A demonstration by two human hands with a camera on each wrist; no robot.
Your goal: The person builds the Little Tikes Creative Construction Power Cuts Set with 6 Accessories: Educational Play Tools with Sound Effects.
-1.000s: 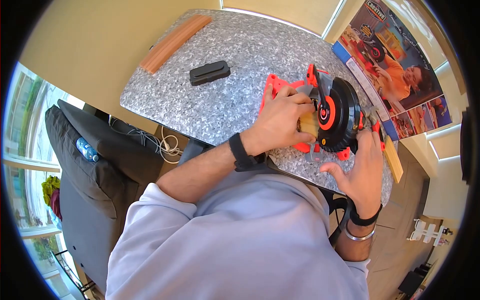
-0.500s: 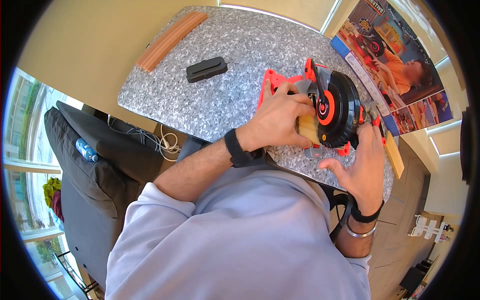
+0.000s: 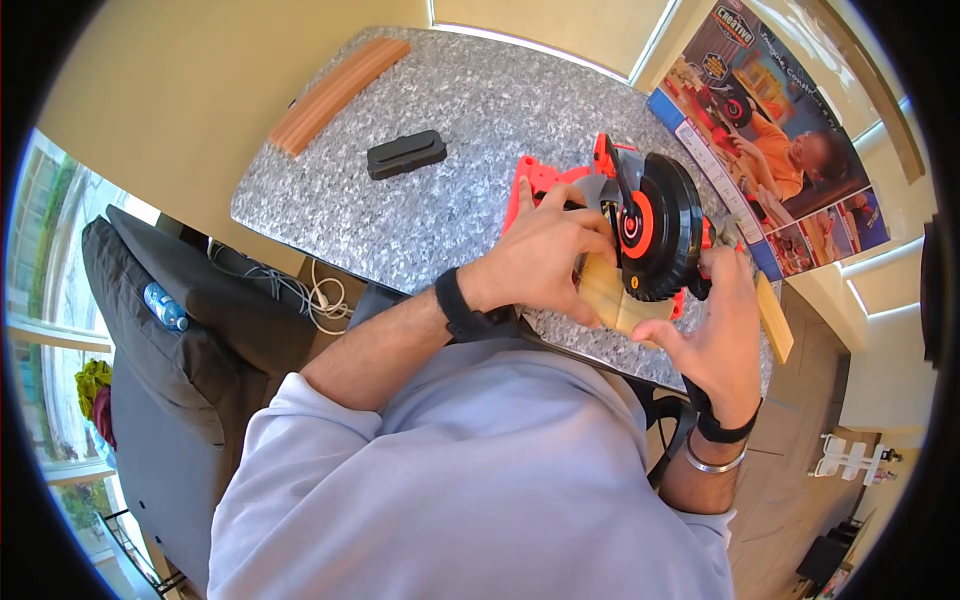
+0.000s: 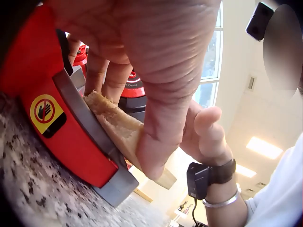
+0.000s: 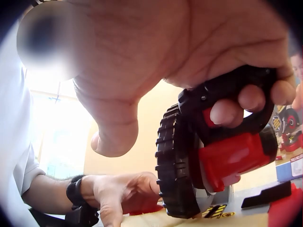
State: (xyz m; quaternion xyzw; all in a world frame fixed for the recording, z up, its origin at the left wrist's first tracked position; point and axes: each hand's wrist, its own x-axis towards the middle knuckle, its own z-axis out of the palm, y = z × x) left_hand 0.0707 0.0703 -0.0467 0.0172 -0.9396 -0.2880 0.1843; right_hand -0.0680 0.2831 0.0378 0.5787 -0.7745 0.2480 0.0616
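Observation:
A red, black and grey toy mitre saw [image 3: 668,215] stands on the table, its round black blade guard upright. My left hand [image 3: 545,250] pinches a pale piece of wood [image 3: 612,300] on the saw's base, beside the guard. In the left wrist view the thumb presses along the wood's side, and the wood's near end [image 4: 111,116] looks rough. My right hand [image 3: 725,335] has its fingers curled round the saw's black handle [image 5: 222,87], while its thumb sticks out free towards the wood. The guard's toothed rim [image 5: 173,161] comes down close over the wood.
A printed cardboard box [image 3: 765,140] stands behind the saw. Another strip of wood [image 3: 774,318] lies at the table's right edge. A black case [image 3: 406,155] and brown wooden planks [image 3: 340,95] lie farther left on the speckled table [image 3: 500,100].
The piece of wood has slid out towards my body and now shows more between my hands. My left hand has shifted with it. My right hand still holds the handle.

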